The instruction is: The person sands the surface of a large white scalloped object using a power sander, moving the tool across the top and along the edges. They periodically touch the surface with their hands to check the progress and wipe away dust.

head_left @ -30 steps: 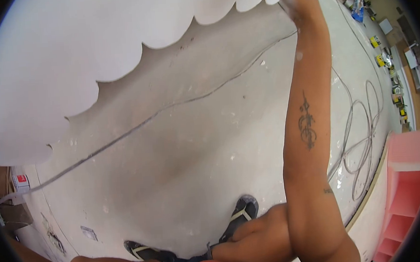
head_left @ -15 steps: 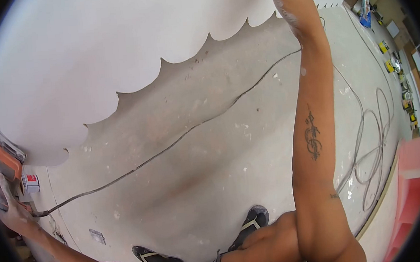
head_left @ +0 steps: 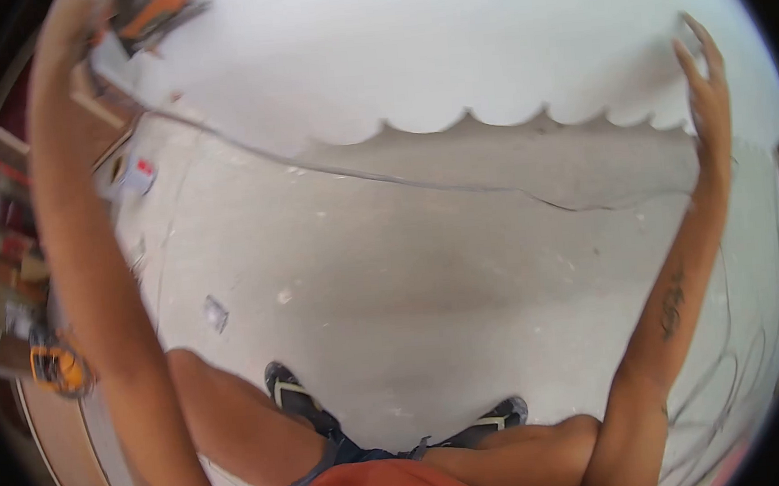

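Observation:
A large white panel with a scalloped lower edge (head_left: 448, 49) fills the top of the view. At the upper left, my left hand (head_left: 80, 21) is wrapped round an orange and black electric sander (head_left: 156, 11), partly cut off by the frame and blurred. The sander overlaps the panel's left part. Its dark cord (head_left: 385, 180) runs off to the right across the floor below the scallops. My right hand (head_left: 706, 85) is raised at the panel's right side, fingers apart and nothing in them, overlapping the white surface.
A white and red can (head_left: 138, 175) stands on the floor at left. Below it lies a small flat piece (head_left: 216, 314). A yellow-orange tool (head_left: 57, 364) rests at far left. Looped cable (head_left: 724, 382) lies at lower right, and my sandaled feet (head_left: 296, 398) are at the bottom.
My left hand has lifted the sander from the lower left to the top left. The view has turned left, and my right hand now shows lower and farther right, its fingers visible.

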Demonstrator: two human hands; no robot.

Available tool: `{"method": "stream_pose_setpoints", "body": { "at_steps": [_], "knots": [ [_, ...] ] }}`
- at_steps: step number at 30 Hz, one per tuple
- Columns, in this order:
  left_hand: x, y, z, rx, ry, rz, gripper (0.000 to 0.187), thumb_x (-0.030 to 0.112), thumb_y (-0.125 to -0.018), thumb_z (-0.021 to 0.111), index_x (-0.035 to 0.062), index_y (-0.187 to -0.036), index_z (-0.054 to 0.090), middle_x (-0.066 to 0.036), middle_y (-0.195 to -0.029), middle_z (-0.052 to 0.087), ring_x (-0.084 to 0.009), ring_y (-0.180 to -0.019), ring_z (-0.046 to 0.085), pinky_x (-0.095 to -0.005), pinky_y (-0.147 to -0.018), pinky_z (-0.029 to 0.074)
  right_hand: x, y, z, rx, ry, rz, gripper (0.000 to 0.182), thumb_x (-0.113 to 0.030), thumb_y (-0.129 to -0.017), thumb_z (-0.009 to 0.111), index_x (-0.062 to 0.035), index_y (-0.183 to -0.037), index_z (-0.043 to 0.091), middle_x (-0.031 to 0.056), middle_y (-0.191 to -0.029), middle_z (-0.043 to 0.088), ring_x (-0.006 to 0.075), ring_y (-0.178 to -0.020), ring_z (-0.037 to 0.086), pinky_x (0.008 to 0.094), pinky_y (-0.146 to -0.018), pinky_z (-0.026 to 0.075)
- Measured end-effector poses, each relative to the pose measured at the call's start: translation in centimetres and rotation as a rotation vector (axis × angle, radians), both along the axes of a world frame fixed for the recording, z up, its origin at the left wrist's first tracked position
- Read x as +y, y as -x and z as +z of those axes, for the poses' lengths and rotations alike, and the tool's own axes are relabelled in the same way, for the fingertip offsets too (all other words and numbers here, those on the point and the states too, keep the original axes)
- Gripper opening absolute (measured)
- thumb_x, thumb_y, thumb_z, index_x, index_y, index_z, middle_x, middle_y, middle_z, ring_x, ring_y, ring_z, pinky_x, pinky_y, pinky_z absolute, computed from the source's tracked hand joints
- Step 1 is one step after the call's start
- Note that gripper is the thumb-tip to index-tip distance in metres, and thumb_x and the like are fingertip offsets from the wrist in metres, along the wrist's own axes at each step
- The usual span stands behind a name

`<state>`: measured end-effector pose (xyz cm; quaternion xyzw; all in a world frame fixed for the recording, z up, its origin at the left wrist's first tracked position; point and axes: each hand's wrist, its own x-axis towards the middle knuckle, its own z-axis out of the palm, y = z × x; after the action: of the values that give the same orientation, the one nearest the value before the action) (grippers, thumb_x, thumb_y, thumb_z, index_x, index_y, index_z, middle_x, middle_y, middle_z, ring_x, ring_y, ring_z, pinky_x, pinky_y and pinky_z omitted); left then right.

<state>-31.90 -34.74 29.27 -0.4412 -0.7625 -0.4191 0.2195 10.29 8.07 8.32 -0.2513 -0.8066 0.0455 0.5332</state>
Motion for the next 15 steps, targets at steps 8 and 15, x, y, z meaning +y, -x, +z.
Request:
{"method": "stream_pose_setpoints", "body": {
  "at_steps": [8,15],
  "knots": [
    [-4.3,-7.3,-11.3,0.483,-0.109,0.487,0.054,0.021,-0.082,0.085,0.0005,-0.126,0.062,-0.015,-0.120,0.066,-0.0300,-0.105,0.065,-0.0419,-0.097,0.050,-0.3,1.3,-1.5,-0.030,0.040,-0.214,0.064,-0.046,-0.098,0.067,-0.0192,-0.154,0.052,0.0135,-0.163,0.043,0.0321,-0.154,0.034,0.0461,-0.126,0.028],
    [-5.2,-8.3,-21.9,0.503,-0.395,0.447,0.061,0.017,-0.073,0.092,0.0038,-0.123,0.060,-0.016,-0.119,0.058,-0.0337,-0.112,0.060,-0.0428,-0.096,0.051,1.4,1.7,-1.7,-0.052,-0.022,-0.155,0.064,-0.038,-0.101,0.066,-0.0102,-0.155,0.048,0.0179,-0.164,0.038,0.0339,-0.155,0.031,0.0442,-0.126,0.025]
  ]
}}
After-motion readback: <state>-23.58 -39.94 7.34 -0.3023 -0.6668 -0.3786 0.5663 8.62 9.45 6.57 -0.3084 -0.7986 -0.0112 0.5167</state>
